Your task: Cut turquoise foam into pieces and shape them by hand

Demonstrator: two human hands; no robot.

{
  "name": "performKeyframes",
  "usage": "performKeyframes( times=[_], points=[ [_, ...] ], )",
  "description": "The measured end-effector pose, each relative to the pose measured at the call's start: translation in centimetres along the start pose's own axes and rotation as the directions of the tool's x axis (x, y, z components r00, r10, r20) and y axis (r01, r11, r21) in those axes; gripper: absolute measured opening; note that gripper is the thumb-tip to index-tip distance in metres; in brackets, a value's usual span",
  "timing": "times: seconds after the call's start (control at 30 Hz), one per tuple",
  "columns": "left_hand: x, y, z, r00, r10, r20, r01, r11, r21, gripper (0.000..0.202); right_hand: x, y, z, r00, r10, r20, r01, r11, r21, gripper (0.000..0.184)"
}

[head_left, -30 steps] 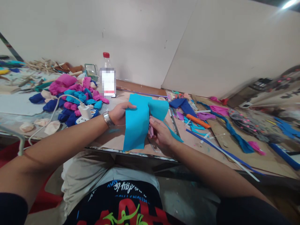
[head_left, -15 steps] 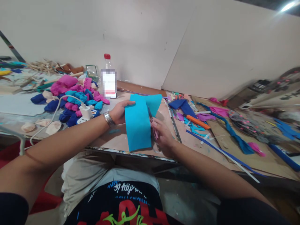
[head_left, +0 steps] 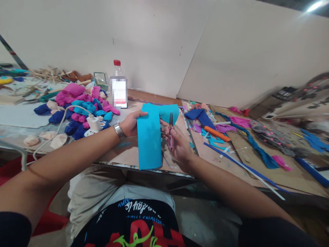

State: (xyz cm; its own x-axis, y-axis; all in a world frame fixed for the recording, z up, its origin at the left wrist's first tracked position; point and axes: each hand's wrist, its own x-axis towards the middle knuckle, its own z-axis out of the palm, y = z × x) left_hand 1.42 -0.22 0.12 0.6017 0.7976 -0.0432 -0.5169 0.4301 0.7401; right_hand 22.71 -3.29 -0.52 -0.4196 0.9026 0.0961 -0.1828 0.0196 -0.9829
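My left hand [head_left: 131,124] pinches the upper left edge of a turquoise felt sheet [head_left: 149,139], holding it upright over the table's near edge. A watch sits on that wrist. My right hand [head_left: 177,144] grips small pink-handled scissors [head_left: 170,132], whose blades point up into a cut that runs down the sheet from its top edge. The strip left of the cut hangs long and straight; the shorter flap right of it curls away above the scissors.
A heap of pink, blue and turquoise fabric pieces [head_left: 79,106] lies at the left with a white charger [head_left: 93,122] and cable. A red-capped bottle [head_left: 118,87] stands behind. Felt scraps, blue strips and an orange tool [head_left: 217,133] litter the table's right.
The scissors have advanced up the sheet and now show with blades pointing up at the cut. The left strip hangs straighter and lower, and the right flap has shrunk.
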Motion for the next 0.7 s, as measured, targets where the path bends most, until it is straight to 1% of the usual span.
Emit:
performKeyframes(
  times=[0.1, 0.2, 0.3, 0.4, 0.47, 0.57, 0.63, 0.7],
  points=[
    [-0.1, -0.1, 0.1, 0.999, -0.004, -0.043, 0.004, 1.0, 0.009, 0.049, 0.0, 0.3, 0.2, 0.998, -0.067, -0.005, 0.068, 0.997, 0.024, 0.044],
    [0.0, -0.3, -0.1, 0.999, 0.002, -0.047, -0.002, 1.0, 0.011, 0.047, 0.0, 0.6, 0.1, 1.0, -0.015, 0.023, 0.016, 1.0, -0.005, 0.041],
    [0.1, -0.3, -0.3, 0.999, 0.039, -0.022, -0.039, 0.999, -0.002, 0.055, -0.3, 0.6, -0.2, 0.997, 0.025, 0.078, -0.022, 0.999, -0.041, 0.039],
    [0.3, -0.1, -0.5, 0.997, 0.066, -0.036, -0.066, 0.998, -0.022, 0.064, -0.8, 0.1, -0.4, 0.987, 0.042, 0.153, -0.031, 0.997, -0.071, 0.043],
    [0.3, 0.2, -0.7, 0.993, 0.088, -0.081, -0.091, 0.995, -0.032, 0.065, -1.2, -0.2, -0.5, 0.979, 0.054, 0.195, -0.039, 0.996, -0.084, 0.045],
    [0.2, 0.8, -0.9, 0.974, 0.123, -0.189, -0.131, 0.991, -0.031, 0.059, -1.3, 0.0, -0.5, 0.965, 0.076, 0.25, -0.052, 0.993, -0.102, 0.045],
    [0.1, 1.1, -1.0, 0.964, 0.151, -0.22, -0.162, 0.986, -0.033, 0.063, -1.0, 0.4, -0.5, 0.969, 0.062, 0.239, -0.037, 0.994, -0.108, 0.044],
    [-0.1, 1.4, -0.8, 0.963, 0.181, -0.199, -0.192, 0.981, -0.038, 0.07, -0.6, 0.9, -0.5, 0.98, 0.023, 0.199, 0.004, 0.991, -0.131, 0.042]
  ],
)
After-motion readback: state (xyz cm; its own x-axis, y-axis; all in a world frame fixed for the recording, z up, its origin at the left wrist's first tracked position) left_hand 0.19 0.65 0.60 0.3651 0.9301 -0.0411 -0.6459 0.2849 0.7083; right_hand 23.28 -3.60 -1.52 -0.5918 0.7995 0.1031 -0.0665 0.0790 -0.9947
